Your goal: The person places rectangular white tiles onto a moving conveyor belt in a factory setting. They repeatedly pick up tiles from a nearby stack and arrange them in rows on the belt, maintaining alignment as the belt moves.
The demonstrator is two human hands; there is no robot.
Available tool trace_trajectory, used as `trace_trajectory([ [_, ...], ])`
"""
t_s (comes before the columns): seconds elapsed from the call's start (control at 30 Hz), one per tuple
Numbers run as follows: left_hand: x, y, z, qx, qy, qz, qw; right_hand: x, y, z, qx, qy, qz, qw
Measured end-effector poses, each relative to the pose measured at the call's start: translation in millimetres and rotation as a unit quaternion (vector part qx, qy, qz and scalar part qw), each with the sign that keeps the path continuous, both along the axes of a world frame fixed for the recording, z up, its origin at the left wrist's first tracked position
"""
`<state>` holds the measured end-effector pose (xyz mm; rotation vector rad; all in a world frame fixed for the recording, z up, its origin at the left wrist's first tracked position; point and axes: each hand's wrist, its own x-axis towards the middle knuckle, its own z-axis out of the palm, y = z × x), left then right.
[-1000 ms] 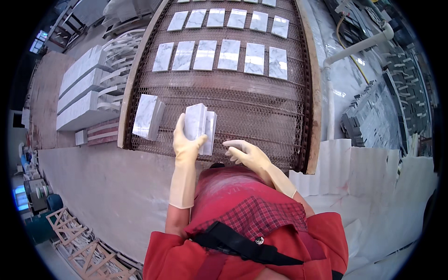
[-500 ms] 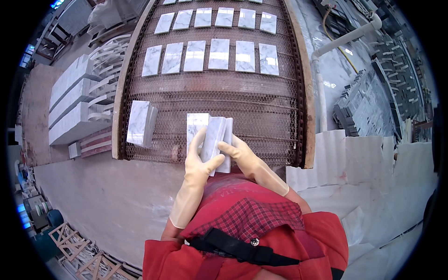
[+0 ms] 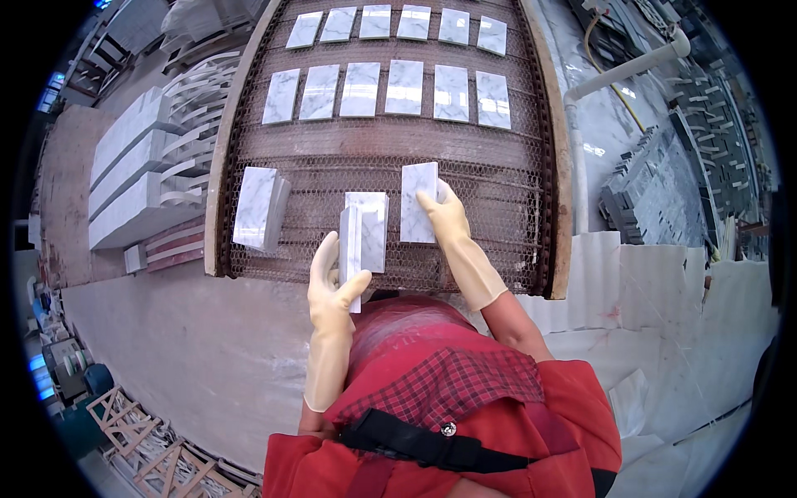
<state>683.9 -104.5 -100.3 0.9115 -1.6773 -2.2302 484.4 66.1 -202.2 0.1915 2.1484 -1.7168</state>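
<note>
Left hand [image 3: 332, 295]: you grasp edge-turned marble tiles [image 3: 353, 253].
Right hand [image 3: 450, 220]: you grip a single marble tile [image 3: 418, 207].
Mesh belt [image 3: 502, 187]: bears spaced tile rows [image 3: 360, 90].

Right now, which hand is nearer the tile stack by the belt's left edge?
Left. The left hand is right of the tile stack and lower in view; the right hand is farther right.

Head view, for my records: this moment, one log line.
left hand: holds white tiles | right hand: holds marbled tile | mesh belt: tile rows
</note>
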Motion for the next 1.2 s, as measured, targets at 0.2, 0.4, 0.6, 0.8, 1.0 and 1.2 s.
trace_trajectory([
  [0.2, 10.7, 1.1, -11.4, 0.001, 0.003, -0.011, 1.000, 17.6, 20.8, 63.0, 0.174, -0.002, 0.053, 0.983],
  [0.4, 1.6, 15.6, -17.3, -0.028, 0.005, -0.091, 0.995, 66.6, 42.2, 83.6, -0.104, -0.133, 0.217, 0.962],
  [0.6, -6.2, 38.7, -9.3, -0.093, -0.007, -0.215, 0.972, 105.6, 40.4, 77.5, -0.291, -0.119, 0.172, 0.933],
  [0.8, -12.7, 55.2, 8.5, 0.003, 0.017, -0.231, 0.973, 95.9, 64.7, 74.8, -0.223, -0.155, 0.011, 0.962],
  [1.0, -3.9, 55.0, 0.2, 0.017, -0.023, -0.176, 0.984, 38.9, 98.5, 43.3, -0.007, -0.003, -0.062, 0.998],
  [1.2, 8.2, 52.8, -6.0, -0.012, -0.045, -0.158, 0.986, -19.2, 129.0, 25.3, 0.007, 0.010, -0.126, 0.992],
])
